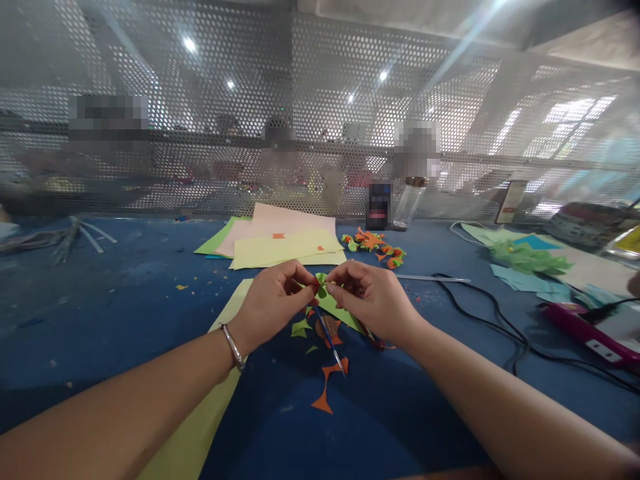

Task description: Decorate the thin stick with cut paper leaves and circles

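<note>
Green paper point(321, 281), pinched by left hand point(275, 297) and right hand point(374, 297) near a blue pen-like tool point(329, 339), likely wanted light pressure.

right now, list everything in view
paper piece: one, green, centre
pen or brush: one, blue, below centre
scraps: several, orange, green, below centre
sheets: stack, yellow, pink, green, further back
curls: several, orange, green, right of sheets
mesh: panels, grey, back
bottle: one, clear, by mesh
cables: count unclear, black, right
power strip: one, purple, right
loose papers: several, green, blue, right
table: one, blue, underneath
bracelet: one, silver, left wrist
left hand, right hand: two, holding paper piece
</note>
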{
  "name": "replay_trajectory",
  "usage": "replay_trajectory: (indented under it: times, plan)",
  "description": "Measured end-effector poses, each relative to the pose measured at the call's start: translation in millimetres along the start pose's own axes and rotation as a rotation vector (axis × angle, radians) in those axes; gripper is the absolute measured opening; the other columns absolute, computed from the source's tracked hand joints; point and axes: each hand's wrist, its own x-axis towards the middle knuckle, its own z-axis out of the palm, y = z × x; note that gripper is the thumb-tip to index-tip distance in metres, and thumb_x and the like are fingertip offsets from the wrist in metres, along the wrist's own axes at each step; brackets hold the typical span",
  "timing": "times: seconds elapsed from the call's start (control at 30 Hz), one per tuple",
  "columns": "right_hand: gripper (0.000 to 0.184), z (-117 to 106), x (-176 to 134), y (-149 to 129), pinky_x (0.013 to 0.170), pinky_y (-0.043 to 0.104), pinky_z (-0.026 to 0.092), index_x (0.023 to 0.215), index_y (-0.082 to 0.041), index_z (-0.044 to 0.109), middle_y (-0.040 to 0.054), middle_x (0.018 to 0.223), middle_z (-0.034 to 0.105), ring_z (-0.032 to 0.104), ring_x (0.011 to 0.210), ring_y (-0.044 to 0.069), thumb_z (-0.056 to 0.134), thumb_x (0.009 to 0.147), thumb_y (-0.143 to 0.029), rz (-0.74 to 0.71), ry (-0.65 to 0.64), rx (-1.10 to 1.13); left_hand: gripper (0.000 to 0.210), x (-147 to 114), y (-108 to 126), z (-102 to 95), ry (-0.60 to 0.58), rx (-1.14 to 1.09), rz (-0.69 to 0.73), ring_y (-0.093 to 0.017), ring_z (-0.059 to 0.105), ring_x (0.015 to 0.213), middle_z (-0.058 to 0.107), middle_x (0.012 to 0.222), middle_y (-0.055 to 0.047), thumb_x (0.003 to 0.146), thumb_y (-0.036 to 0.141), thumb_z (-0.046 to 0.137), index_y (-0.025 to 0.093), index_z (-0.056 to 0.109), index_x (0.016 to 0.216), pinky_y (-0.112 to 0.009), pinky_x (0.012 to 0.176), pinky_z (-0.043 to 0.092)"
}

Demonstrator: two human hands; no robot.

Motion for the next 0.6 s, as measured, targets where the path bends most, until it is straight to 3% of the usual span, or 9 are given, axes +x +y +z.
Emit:
replay_trajectory:
  times: [0.6]
  plan:
    - [0.011,1.5,-0.3,2.0,0.057,0.025,0.043,0.088,-0.018,0.067,-0.0003,0.070,0.063,0.057,0.061,0.011,0.061,0.087,-0.027,0.007,0.004,0.026,0.008,-1.1,-0.2,1.1,-0.003,0.000,-0.011,-0.017,0.071,0.067,0.072,0.073,-0.003,0.084,0.027,0.063,0.019,0.063,0.087,-0.026,0.059,0.055]
